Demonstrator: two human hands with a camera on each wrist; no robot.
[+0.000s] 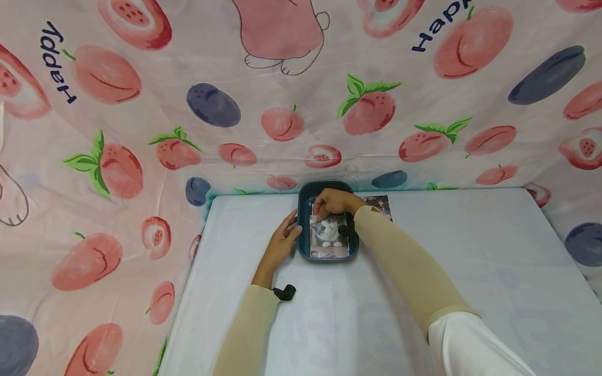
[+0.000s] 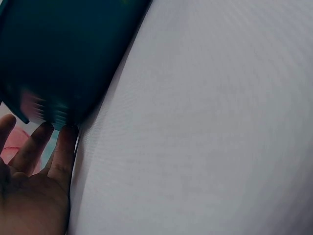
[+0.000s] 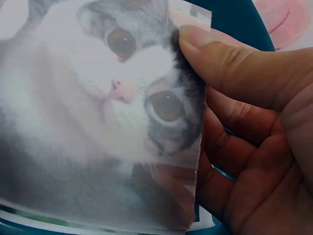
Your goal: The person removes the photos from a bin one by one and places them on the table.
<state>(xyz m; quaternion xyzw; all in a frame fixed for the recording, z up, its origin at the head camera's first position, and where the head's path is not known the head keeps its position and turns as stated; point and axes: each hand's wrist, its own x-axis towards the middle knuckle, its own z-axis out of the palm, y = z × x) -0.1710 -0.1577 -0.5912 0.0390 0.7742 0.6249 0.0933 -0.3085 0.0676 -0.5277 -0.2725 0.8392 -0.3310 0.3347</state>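
A dark teal basket with rounded corners stands at the table's back edge. My right hand is over it and pinches a cat photo between thumb and fingers. In the right wrist view the thumb presses on the edge of the cat photo, beside the cat's head. White edges of another sheet show beneath it. My left hand lies along the basket's left side. Its fairly straight fingers touch the basket's wall in the left wrist view.
Another photo lies on the white table just right of the basket, partly hidden by the right forearm. A fruit-printed cloth hangs behind the table and down its left side.
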